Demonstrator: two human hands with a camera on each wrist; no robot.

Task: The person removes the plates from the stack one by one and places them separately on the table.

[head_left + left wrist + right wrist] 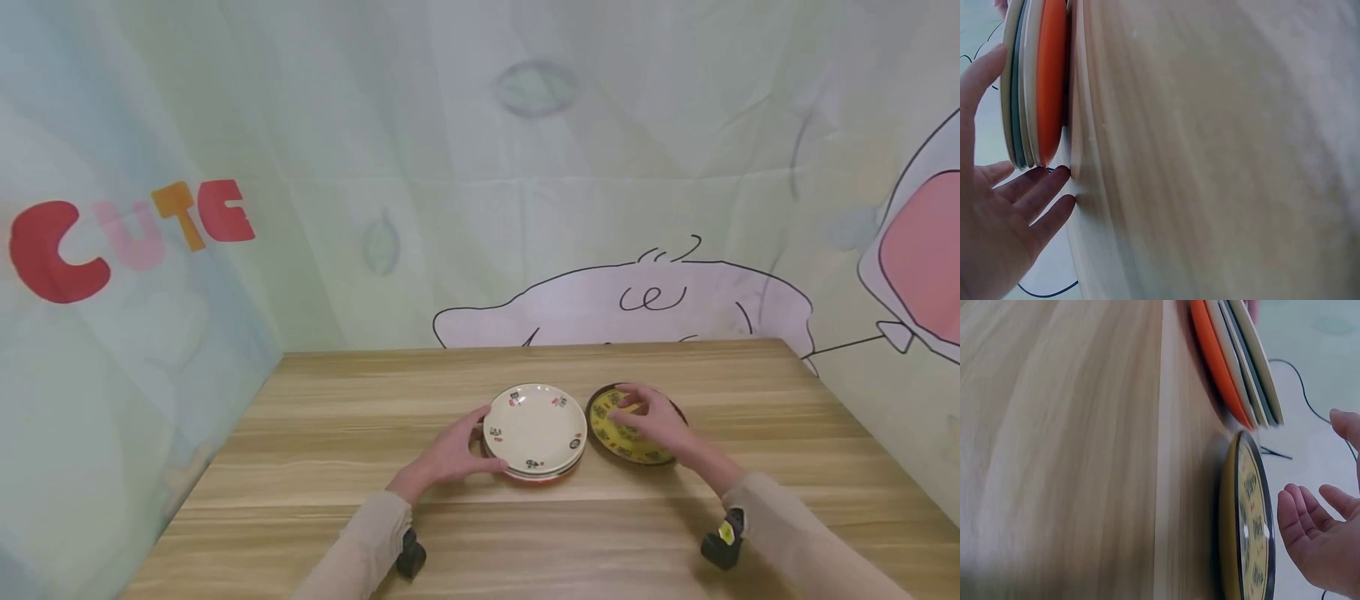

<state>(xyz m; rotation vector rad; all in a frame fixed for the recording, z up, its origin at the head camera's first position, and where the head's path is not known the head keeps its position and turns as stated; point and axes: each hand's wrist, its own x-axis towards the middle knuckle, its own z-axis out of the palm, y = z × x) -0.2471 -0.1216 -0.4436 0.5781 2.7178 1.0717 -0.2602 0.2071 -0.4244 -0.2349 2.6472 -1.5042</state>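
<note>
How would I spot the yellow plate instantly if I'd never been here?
On the wood-grained table, find the stack of plates. Just to its right, beneath the right hand, lies the yellow plate. Unlike its neighbours, it sits unstacked, with a dark rim and printed yellow face.

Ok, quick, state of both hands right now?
Left hand: open, at the edge of the plate stack.
Right hand: open above the yellow plate, holding nothing.
</note>
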